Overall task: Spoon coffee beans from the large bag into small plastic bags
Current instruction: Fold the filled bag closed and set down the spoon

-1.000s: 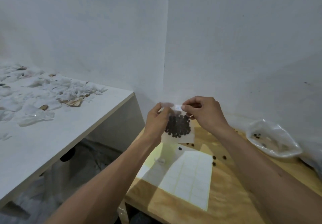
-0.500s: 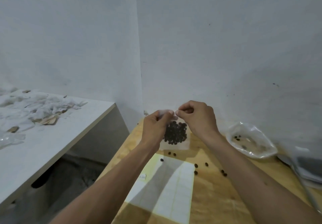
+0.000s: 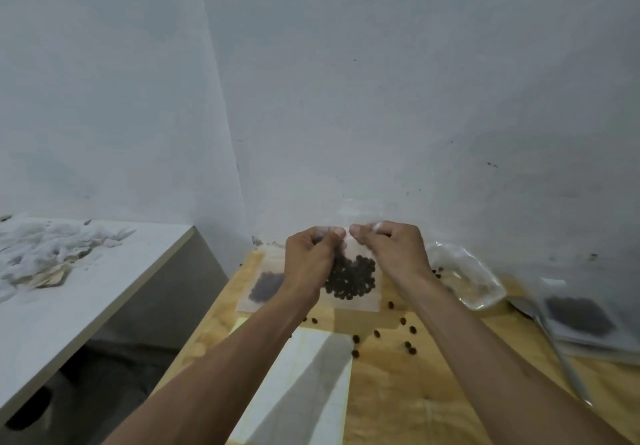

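Small plastic bag (image 3: 356, 281) of coffee beans held upright over the far end of the wooden bench (image 3: 398, 392), its lower edge about at bench level, close to the wall. Left hand (image 3: 311, 254) and right hand (image 3: 394, 250) both pinch its top edge, fingers clamped on the plastic, thumbs nearly meeting at the middle. Since a second ago the two hands have drawn closer along the top edge; bag sits lower and nearer the wall, though the head camera has swung too. Reads as sealing the mouth shut, filling of this bag judged done. Second filled bag (image 3: 265, 283) lies flat just left of it, now in sight. Loose beans (image 3: 377, 333) scattered on the bench below the held bag. Crumpled clear bag (image 3: 464, 278) to the right, a few beans inside. White sheet (image 3: 304, 385) lies nearer the person
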Demonstrator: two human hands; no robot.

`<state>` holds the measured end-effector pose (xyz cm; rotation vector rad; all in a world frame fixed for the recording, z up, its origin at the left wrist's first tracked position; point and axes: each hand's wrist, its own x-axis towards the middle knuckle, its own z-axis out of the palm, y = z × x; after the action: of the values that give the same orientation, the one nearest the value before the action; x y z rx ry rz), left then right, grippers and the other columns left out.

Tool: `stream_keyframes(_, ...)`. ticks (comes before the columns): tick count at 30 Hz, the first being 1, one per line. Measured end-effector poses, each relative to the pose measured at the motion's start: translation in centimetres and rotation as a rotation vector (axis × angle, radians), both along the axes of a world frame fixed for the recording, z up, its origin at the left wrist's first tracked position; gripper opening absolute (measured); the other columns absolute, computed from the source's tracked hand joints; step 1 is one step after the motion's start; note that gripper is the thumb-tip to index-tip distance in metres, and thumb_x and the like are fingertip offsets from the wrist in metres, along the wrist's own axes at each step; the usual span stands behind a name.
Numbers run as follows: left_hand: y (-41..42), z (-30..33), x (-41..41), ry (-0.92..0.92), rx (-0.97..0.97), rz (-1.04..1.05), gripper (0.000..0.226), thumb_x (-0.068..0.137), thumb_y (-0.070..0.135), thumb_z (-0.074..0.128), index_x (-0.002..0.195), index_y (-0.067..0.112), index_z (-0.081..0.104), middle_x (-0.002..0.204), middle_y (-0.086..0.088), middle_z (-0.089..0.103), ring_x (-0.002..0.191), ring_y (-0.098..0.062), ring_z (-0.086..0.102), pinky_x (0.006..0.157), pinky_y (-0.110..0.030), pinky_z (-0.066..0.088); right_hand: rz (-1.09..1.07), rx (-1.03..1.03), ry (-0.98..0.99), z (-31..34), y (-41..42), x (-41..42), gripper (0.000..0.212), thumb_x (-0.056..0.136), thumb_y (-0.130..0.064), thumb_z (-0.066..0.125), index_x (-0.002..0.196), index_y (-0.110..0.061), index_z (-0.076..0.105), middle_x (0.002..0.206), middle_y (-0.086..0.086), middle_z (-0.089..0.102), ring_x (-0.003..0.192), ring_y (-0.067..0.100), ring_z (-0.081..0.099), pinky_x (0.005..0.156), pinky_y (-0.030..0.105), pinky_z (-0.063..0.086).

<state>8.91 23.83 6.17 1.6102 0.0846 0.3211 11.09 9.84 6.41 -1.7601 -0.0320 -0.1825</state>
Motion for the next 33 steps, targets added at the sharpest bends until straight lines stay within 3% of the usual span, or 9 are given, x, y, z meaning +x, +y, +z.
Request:
stream_keyframes(3,-1.9,0.7,0.7,-0.018,-0.027,0.01,0.026,0.093,0.019,0.071,0.081,-0.004,0.071,0.07,-0.007,0.07,0.064,-0.009,0.063,0.063,-0.015,0.052,0.113,-0.04,0.1,0.1,-3.1,-0.5,0.041,0.084,-0.046,0.078,0.1,-0.01,0.072,0.1,0.004,0.077,0.093,0.02,0.073,0.09,0.04,0.058)
stream_keyframes(6,-4.0,1.2,1.3,0.015,-0.048,-0.032,0.033,0.093,0.026,0.072,0.082,-0.005,0.068,0.074,-0.013,0.069,0.066,-0.011,0.063,0.064,-0.022,0.051,0.249,-0.023,0.235,0.2,-6.5,-1.3,0.034,0.082,-0.021,0.083,0.113,-0.015,0.069,0.106,0.008,0.076,0.095,0.023,0.075,0.091,0.044,0.06)
stream_keyframes(12,-12.5,0.1,1.3,0.153,0.097,-0.36,0.051,0.086,0.016,0.08,0.131,0.011,0.056,0.094,-0.01,0.07,0.08,-0.013,0.071,0.063,-0.021,0.051,-0.148,0.037,0.21,1.1,-16.9,-3.5,0.023,0.08,-0.007,0.083,0.098,-0.011,0.07,0.092,0.006,0.076,0.08,0.018,0.073,0.073,0.031,0.06)
stream_keyframes(16,-19.6,-1.7,1.2,0.112,0.191,-0.414,0.063,0.084,0.016,0.082,0.139,0.011,0.051,0.096,-0.012,0.071,0.085,-0.019,0.071,0.075,-0.03,0.059,-0.35,-0.16,0.213,0.1,-22.9,-5.5,0.055,0.083,-0.021,0.083,0.131,-0.018,0.056,0.113,0.005,0.065,0.101,0.021,0.065,0.08,0.027,0.051)
stream_keyframes(20,-25.4,-3.2,0.7,0.034,0.364,-0.461,0.069,0.088,0.017,0.076,0.149,0.009,0.044,0.093,-0.002,0.072,0.087,-0.011,0.068,0.073,-0.016,0.053,-0.503,-0.429,0.177,-1.5,-27.3,-7.3,0.058,0.091,-0.027,0.075,0.142,-0.009,0.055,0.13,0.012,0.066,0.116,0.025,0.062,0.089,0.027,0.046)
stream_keyframes(23,-28.3,-4.1,0.6,0.062,0.505,-0.494,0.051,0.084,0.021,0.078,0.129,0.006,0.062,0.104,-0.009,0.07,0.099,-0.023,0.067,0.08,-0.025,0.051,-0.498,-0.516,0.239,-3.0,-29.0,-7.9,0.053,0.096,-0.029,0.068,0.142,-0.005,0.056,0.137,0.013,0.063,0.126,0.028,0.059,0.104,0.033,0.044)
stream_keyframes(25,-29.4,-4.7,0.4,0.099,0.657,-0.519,0.019,0.08,0.022,0.078,0.081,0.011,0.062,0.087,-0.015,0.062,0.087,-0.03,0.065,0.064,-0.026,0.04,-0.464,-0.553,0.302,-4.4,-29.7,-7.8,0.051,0.099,-0.031,0.063,0.142,-0.003,0.056,0.14,0.015,0.061,0.128,0.03,0.057,0.108,0.037,0.043)
stream_keyframes(26,-29.8,-5.0,0.2,0.129,0.718,-0.539,0.029,0.079,0.02,0.077,0.065,0.014,0.052,0.076,-0.011,0.052,0.08,-0.031,0.062,0.058,-0.027,0.034,-0.452,-0.565,0.328,-5.0,-29.8,-7.8,0.05,0.1,-0.032,0.061,0.141,-0.003,0.056,0.14,0.015,0.061,0.129,0.031,0.057,0.108,0.037,0.043)
stream_keyframes(33,-29.6,-5.5,0.4,0.049,0.781,-0.557,0.044,0.08,0.012,0.074,0.05,0.017,0.042,0.051,0.004,0.036,0.048,-0.008,0.038,0.038,-0.017,0.028,-0.454,-0.556,0.33,-6.4,-29.8,-7.1,0.044,0.101,-0.031,0.058,0.125,0.005,0.064,0.127,0.02,0.068,0.117,0.034,0.061,0.103,0.04,0.047)
